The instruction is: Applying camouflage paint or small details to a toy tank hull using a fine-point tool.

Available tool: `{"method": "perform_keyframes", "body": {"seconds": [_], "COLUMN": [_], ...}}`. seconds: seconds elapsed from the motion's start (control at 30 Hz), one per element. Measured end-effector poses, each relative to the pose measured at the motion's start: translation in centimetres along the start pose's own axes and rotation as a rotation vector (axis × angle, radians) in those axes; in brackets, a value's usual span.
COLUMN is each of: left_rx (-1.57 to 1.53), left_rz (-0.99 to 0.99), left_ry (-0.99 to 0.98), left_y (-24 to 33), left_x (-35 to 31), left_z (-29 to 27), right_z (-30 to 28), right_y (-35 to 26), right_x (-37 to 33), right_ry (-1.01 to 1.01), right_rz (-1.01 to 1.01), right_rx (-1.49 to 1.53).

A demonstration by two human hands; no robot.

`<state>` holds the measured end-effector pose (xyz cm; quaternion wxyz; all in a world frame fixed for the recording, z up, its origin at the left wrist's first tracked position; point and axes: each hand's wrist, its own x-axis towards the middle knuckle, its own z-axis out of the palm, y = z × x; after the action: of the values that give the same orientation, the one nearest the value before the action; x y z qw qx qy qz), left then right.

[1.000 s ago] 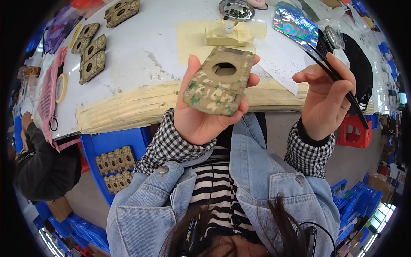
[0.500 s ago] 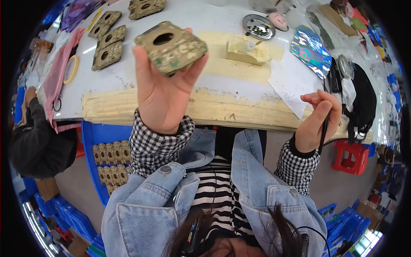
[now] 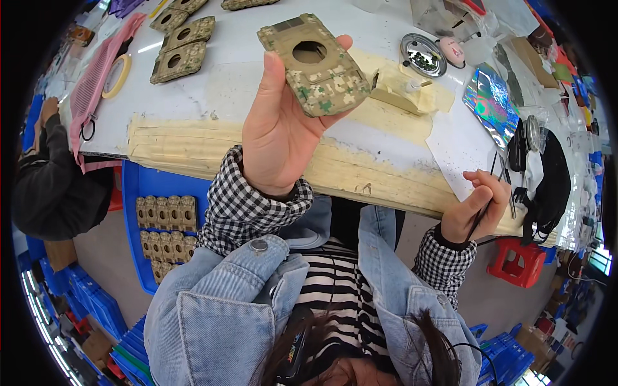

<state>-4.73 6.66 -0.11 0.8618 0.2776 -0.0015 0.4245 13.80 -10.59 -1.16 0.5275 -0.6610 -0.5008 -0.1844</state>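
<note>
My left hand (image 3: 275, 145) is raised over the table's near edge, its fingers and thumb closed round a camouflage toy tank hull (image 3: 328, 80). The hull is tilted, its top with a round hole facing up. Lower down at the right, my right hand (image 3: 477, 204) pinches slim black tweezers (image 3: 494, 165), their tips pointing away from me. Under that hand lies white paper (image 3: 452, 157) sprinkled with dark specks. Beyond the held hull sits a block wrapped in cream tape (image 3: 394, 90). Further right, a round metal dish (image 3: 443, 66) holds small dark green parts.
More camouflage hulls (image 3: 183, 55) lie at the far left, near a tape roll (image 3: 116, 76) and pink mesh cloth (image 3: 96, 90). A blue tray (image 3: 131, 193) with rows of hulls is below the edge. A shiny pouch (image 3: 490, 103), red stool (image 3: 515, 260) and another person's sleeve (image 3: 61, 193) flank me.
My left hand has moved right with the hull and turned it, showing more of its top. The tweezers now slant differently in my right hand. The whole view has shifted slightly.
</note>
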Motion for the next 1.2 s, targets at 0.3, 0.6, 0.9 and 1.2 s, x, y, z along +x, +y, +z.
{"method": "perform_keyframes", "body": {"seconds": [0.3, 0.6, 0.9, 1.2], "left_rx": [0.02, 0.033, -0.373, -0.561], "left_rz": [-0.018, -0.034, -0.163, -0.248], "left_ry": [-0.068, -0.043, -0.133, -0.024], "left_y": [0.1, 0.1, 0.1, 0.2], "left_x": [0.1, -0.1, -0.3, 0.0], "left_z": [-0.2, 0.1, -1.3, -1.1], "right_z": [0.3, 0.4, 0.4, 0.4], "right_y": [0.1, -0.1, -0.2, 0.1], "right_x": [0.1, 0.0, 0.1, 0.3], "right_ry": [-0.009, -0.02, -0.05, -0.072], "right_rz": [-0.004, 0.025, 0.034, 0.021], "right_rx": [-0.017, -0.012, 0.009, 0.006]}}
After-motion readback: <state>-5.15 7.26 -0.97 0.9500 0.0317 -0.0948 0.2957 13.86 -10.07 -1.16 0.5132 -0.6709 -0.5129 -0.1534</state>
